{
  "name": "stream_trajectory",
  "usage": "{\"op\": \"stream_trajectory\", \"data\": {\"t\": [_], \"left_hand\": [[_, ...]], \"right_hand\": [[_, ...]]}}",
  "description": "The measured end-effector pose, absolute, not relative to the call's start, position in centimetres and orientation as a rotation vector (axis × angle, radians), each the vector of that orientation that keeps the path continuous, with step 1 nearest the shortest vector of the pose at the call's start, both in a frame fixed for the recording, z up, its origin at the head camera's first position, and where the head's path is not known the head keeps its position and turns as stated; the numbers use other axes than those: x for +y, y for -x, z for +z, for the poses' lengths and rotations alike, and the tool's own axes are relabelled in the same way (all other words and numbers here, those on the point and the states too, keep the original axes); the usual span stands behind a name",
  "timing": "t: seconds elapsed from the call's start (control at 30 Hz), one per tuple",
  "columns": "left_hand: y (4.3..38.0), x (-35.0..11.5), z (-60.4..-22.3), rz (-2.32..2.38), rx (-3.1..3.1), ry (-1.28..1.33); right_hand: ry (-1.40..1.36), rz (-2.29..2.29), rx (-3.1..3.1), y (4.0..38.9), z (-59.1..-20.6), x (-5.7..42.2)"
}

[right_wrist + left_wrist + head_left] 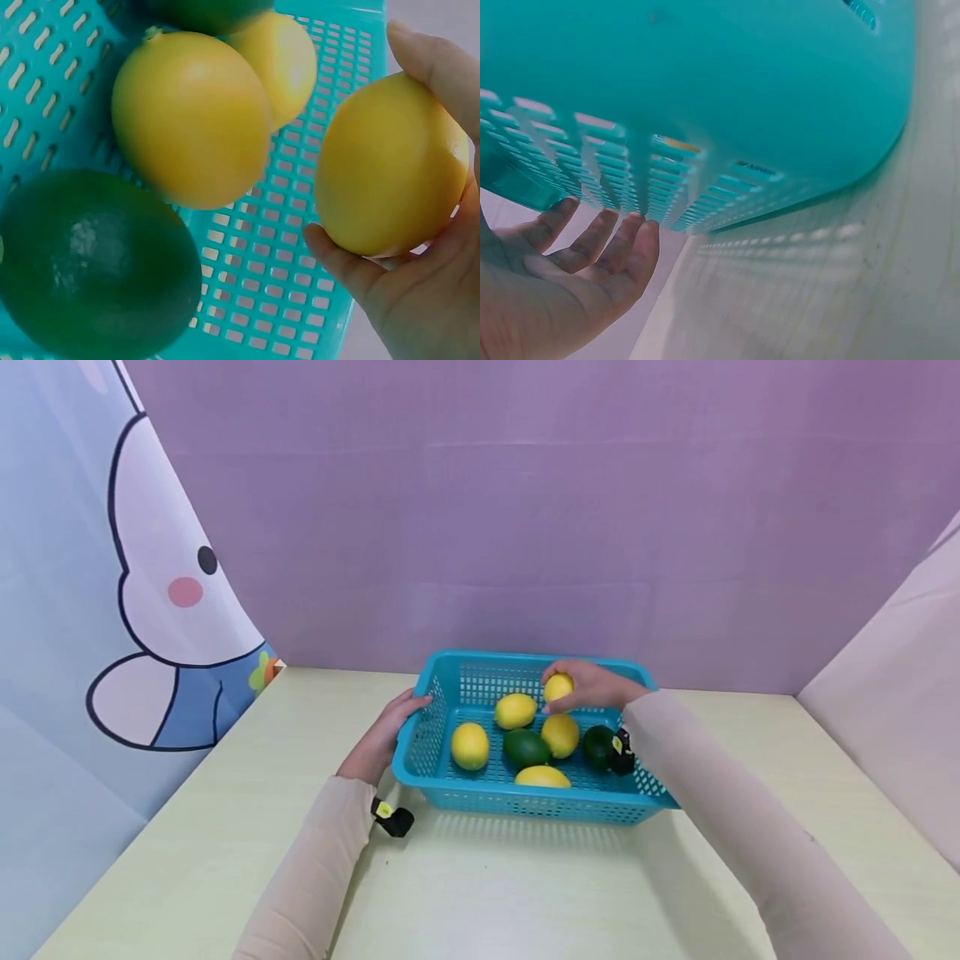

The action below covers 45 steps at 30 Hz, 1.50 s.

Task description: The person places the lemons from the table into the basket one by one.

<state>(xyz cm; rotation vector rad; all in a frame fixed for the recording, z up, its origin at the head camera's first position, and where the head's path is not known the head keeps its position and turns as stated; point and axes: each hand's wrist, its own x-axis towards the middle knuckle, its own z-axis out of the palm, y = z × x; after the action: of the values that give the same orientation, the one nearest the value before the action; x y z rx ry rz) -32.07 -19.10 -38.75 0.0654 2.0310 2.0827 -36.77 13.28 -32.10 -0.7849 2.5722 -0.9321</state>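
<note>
A blue plastic basket (525, 802) with perforated walls stands on the table. My right hand (596, 683) grips a yellow lemon (391, 166) between thumb and fingers, raised over the right half of the basket. My left hand (387, 732) holds the basket's left side, one digit over the rim; in the left wrist view several fingertips (651, 229) touch the outer wall. Inside lie several more lemons, among them one at the left (470, 747), one further back (515, 711) and one in the middle (560, 736). Two dark green fruits (527, 749) lie among them, the right one (97, 262) partly behind my wrist.
The pale table (480, 893) extends around the basket. Behind it hangs a purple cloth (540, 527). A blue cloth with a cartoon figure (180, 560) hangs at the left, and a pale cloth (900, 668) at the right.
</note>
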Motion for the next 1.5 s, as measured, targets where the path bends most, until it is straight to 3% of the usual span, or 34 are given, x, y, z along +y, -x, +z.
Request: {"op": "stream_trajectory", "data": {"t": [0.83,1.5], "left_hand": [[32.3,-19.0,-38.9,2.084,2.036,-0.089],[32.4,-18.8,-39.1,2.096,2.02,-0.114]], "right_hand": [[0.872,-0.742,2.579,36.6,-34.9,10.3],[0.673,-0.641,2.556,36.4,-35.5,10.4]]}}
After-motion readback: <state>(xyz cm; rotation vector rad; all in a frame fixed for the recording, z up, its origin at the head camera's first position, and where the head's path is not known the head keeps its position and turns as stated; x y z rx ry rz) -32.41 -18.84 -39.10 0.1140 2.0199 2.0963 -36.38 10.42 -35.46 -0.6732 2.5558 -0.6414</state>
